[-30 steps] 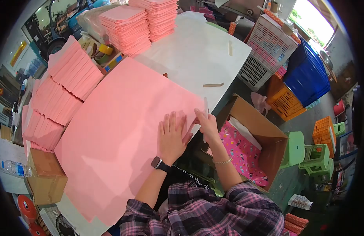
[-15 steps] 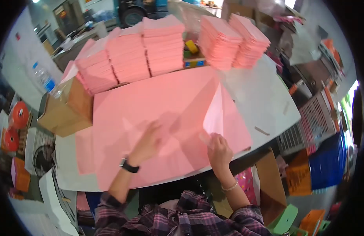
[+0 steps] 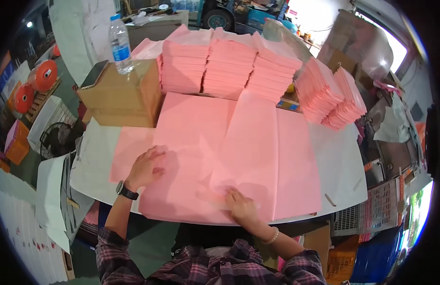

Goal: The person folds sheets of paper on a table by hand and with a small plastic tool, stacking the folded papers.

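A large pink sheet point(image 3: 191, 123) lies across the table in front of me. Its right part is folded over leftward as a long flap point(image 3: 250, 137), creased along the right side. My left hand point(image 3: 146, 168) rests at the sheet's left side, fingers spread and holding nothing. Low on the flap, my right hand point(image 3: 241, 206) presses down with bent fingers around a pale, see-through flat piece point(image 3: 215, 204), partly hidden and blurred. More pink sheet point(image 3: 298, 161) shows beyond the crease, and another pink edge point(image 3: 127, 149) sticks out at left.
Tall stacks of folded pink sheets point(image 3: 229, 61) line the table's back, with smaller stacks point(image 3: 319, 90) at back right. A cardboard box point(image 3: 120, 99) stands at back left, bearing a water bottle point(image 3: 120, 45) and a phone-like dark object point(image 3: 94, 74). A small strip point(image 3: 330, 199) lies at right.
The sheet's right part, formerly lifted by my right hand, now lies folded over to the left. Both hands have moved left in view, and the camera view has turned.
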Demonstrator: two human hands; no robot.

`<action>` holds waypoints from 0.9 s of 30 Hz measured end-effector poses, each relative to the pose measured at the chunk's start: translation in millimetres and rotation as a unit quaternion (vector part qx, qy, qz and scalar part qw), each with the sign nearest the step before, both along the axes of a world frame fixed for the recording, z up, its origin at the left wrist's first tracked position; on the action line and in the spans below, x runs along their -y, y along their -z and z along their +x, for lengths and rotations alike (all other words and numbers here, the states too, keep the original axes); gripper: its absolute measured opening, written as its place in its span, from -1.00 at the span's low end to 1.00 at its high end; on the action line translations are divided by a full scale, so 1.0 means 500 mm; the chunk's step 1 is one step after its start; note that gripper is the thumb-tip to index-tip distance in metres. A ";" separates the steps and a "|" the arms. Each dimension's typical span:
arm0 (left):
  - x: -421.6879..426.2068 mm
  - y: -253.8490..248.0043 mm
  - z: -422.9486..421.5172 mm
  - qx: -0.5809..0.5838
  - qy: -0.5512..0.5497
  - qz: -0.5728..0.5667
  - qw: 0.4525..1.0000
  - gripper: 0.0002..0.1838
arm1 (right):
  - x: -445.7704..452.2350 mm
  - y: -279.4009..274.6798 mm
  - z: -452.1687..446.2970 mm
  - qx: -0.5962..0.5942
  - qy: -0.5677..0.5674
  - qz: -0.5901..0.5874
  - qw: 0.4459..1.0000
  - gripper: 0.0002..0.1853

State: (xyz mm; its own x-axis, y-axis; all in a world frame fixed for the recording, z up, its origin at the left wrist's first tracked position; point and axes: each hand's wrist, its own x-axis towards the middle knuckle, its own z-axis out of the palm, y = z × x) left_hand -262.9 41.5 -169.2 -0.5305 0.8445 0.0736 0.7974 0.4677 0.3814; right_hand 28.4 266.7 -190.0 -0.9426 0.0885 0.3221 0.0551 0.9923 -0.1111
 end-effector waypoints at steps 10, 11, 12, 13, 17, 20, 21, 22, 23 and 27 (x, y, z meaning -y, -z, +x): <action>0.000 0.056 -0.015 0.049 -0.027 0.142 0.988 -0.27 | 0.182 0.019 -0.113 0.004 -0.101 0.033 0.994 -0.82; -0.003 0.077 -0.020 0.062 -0.055 0.184 0.979 -0.31 | 0.198 0.024 -0.126 0.005 -0.104 0.036 0.994 -0.81; -0.008 0.100 -0.028 0.075 -0.081 0.225 0.968 -0.34 | 0.212 0.029 -0.138 0.005 -0.106 0.040 0.994 -0.81; -0.013 0.120 -0.036 0.087 -0.107 0.266 0.954 -0.37 | 0.223 0.032 -0.148 0.006 -0.108 0.042 0.993 -0.81; -0.023 0.156 -0.070 0.313 -0.125 0.368 0.867 -0.45 | 0.254 0.025 -0.177 -0.010 -0.125 0.061 0.990 -0.81; -0.019 0.162 -0.071 0.336 -0.131 0.363 0.859 -0.46 | 0.264 0.028 -0.191 -0.028 -0.141 0.064 0.988 -0.79; -0.019 0.157 -0.069 0.348 -0.134 0.360 0.855 -0.46 | 0.267 0.028 -0.194 -0.036 -0.148 0.066 0.986 -0.78; -0.018 0.158 -0.072 0.348 -0.134 0.359 0.856 -0.46 | 0.270 0.029 -0.197 -0.036 -0.147 0.065 0.986 -0.78; -0.017 0.161 -0.076 0.360 -0.128 0.362 0.850 -0.45 | 0.274 0.030 -0.200 -0.037 -0.149 0.061 0.986 -0.78; -0.015 0.172 -0.084 0.408 -0.116 0.376 0.824 -0.44 | 0.284 0.028 -0.205 -0.035 -0.155 0.056 0.986 -0.79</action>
